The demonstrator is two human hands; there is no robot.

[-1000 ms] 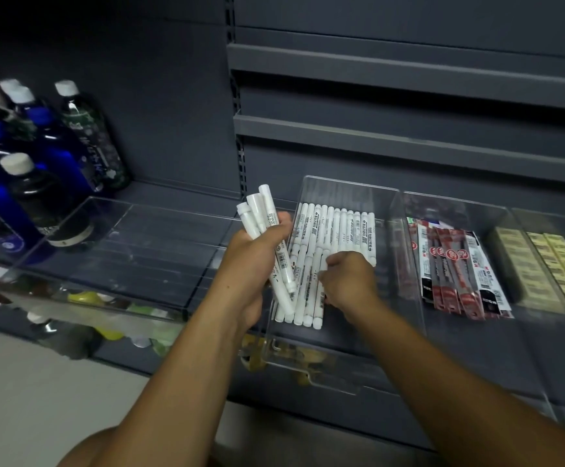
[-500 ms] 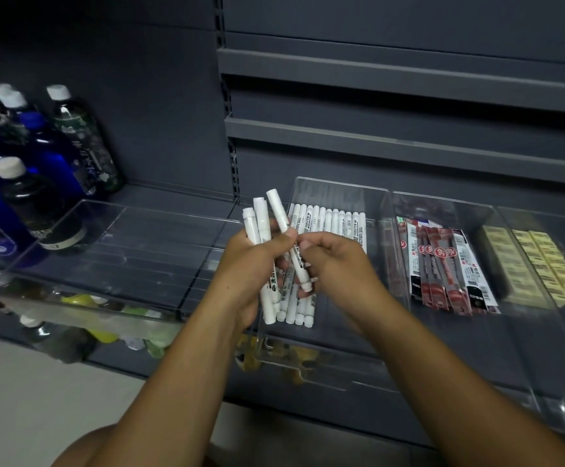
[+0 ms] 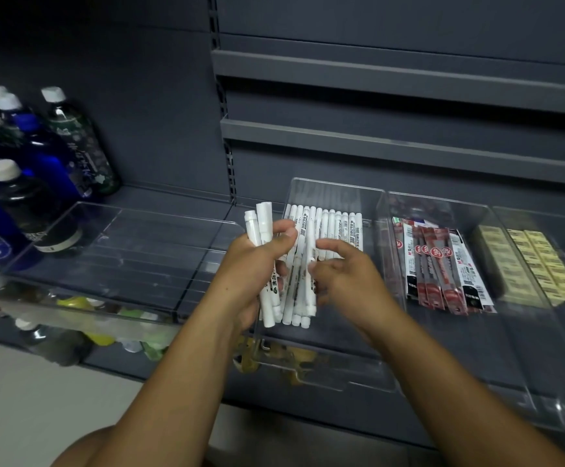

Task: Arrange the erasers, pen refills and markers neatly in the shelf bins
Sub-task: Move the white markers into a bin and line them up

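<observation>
My left hand (image 3: 249, 276) grips a small bunch of white markers (image 3: 263, 227) upright, just in front of the clear marker bin (image 3: 336, 187). My right hand (image 3: 350, 286) is beside it, thumb and forefinger pinching a single white marker (image 3: 310, 241) over the bin. A row of white markers (image 3: 340, 227) lies side by side at the back of that bin. Red and black pen refill packs (image 3: 442, 264) lie in the bin to the right. Yellow erasers (image 3: 533, 261) fill the rightmost bin.
A wide clear bin (image 3: 122, 230) with nothing in it sits to the left on the same dark shelf. Drink bottles (image 3: 38, 170) stand at the far left. Grey shelf rails (image 3: 392, 136) run above, and more bottles lie on the shelf below.
My right hand left the markers lying in the bin, came up to the bunch in my left hand and took one marker, which it now holds a little apart to the right.
</observation>
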